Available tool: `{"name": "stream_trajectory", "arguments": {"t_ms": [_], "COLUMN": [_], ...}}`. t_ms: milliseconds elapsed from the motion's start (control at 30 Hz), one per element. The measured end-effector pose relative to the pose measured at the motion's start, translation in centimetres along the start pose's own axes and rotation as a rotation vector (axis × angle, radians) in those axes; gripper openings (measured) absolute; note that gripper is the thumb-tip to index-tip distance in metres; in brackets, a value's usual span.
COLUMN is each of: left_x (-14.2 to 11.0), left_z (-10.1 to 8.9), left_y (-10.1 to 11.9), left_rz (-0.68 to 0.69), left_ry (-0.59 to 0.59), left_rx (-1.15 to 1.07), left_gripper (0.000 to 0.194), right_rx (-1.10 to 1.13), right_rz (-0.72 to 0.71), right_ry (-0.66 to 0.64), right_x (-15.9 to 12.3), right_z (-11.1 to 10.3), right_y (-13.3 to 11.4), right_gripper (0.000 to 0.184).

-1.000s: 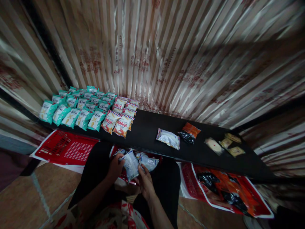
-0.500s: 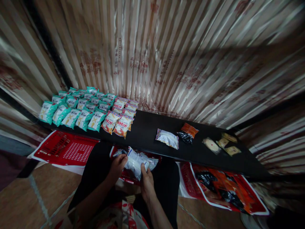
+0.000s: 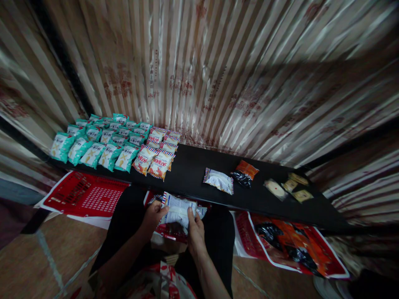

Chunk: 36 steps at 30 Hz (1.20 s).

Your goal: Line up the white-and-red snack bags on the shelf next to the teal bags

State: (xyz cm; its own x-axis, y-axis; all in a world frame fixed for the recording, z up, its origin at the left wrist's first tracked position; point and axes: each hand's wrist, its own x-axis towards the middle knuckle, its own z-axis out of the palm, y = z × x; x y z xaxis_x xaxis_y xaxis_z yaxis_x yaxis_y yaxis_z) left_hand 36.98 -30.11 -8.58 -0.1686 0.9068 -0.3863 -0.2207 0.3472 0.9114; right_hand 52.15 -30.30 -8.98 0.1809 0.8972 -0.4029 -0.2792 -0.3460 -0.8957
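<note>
Between my two hands is a white snack bag (image 3: 178,209) with a striped edge, its printed back turned up. My left hand (image 3: 153,216) pinches its left end, and my right hand (image 3: 195,228) grips the right end. Below the bag, between my knees, a red basket (image 3: 170,236) holds more snack bags, partly hidden by my hands. On the black shelf ahead, a similar white bag (image 3: 219,181) lies by itself. To its left stand several white-and-orange snack bags (image 3: 159,164) with striped edges, beside rows of teal snack bags (image 3: 107,156).
On the black shelf (image 3: 190,166) to the right lie an orange-and-black packet (image 3: 245,172), a round pale packet (image 3: 275,189) and several small yellowish packets (image 3: 302,195). Below, a red basket (image 3: 101,199) stands left; another basket (image 3: 339,272) holds orange-and-black packets. A striped curtain (image 3: 199,74) hangs behind.
The held bag has turned from a downward slant to nearly level. My right hand has shifted slightly up and right with its end; the left still holds the other end.
</note>
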Motion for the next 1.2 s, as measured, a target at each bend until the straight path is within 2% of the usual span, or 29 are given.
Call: {"name": "stream_trajectory", "arguments": {"t_ms": [200, 300, 433, 667, 767, 900, 1067, 1200], "left_x": [-0.4, -1.0, -1.6, -1.3, -1.1, -1.1, -1.4, -1.5], "left_z": [0.6, 0.8, 1.0, 1.1, 1.0, 0.8, 0.8, 0.9], "left_y": [-0.4, 0.3, 0.9, 0.0, -0.5, -0.9, -0.8, -1.0], "left_rz": [0.025, 0.003, -0.001, 0.01, 0.034, 0.047, 0.039, 0.027], "left_ry": [0.022, 0.009, 0.054, 0.113, 0.12, 0.072, -0.009, -0.059], "left_rx": [-0.023, -0.044, -0.019, -0.002, 0.024, 0.017, 0.015, 0.001], "left_gripper": [0.03, 0.028, 0.027, 0.033, 0.036, 0.038, 0.038, 0.038], "right_rx": [0.056, 0.11, 0.179, 0.331, 0.372, 0.382, 0.339, 0.294], "right_rz": [-0.01, -0.021, -0.008, 0.102, 0.206, 0.277, 0.227, 0.202], "right_ry": [-0.01, 0.013, 0.016, -0.021, -0.012, -0.038, -0.001, -0.025], "right_x": [1.1, 1.6, 1.4, 0.2, -0.3, -0.8, -0.7, -0.5], "right_z": [0.1, 0.1, 0.4, 1.2, 1.4, 1.7, 1.7, 1.4], "right_y": [-0.9, -1.1, -1.5, -1.5, -1.4, -1.6, -2.1, -2.3], "right_gripper": [0.045, 0.046, 0.047, 0.035, 0.034, 0.04, 0.043, 0.04]}}
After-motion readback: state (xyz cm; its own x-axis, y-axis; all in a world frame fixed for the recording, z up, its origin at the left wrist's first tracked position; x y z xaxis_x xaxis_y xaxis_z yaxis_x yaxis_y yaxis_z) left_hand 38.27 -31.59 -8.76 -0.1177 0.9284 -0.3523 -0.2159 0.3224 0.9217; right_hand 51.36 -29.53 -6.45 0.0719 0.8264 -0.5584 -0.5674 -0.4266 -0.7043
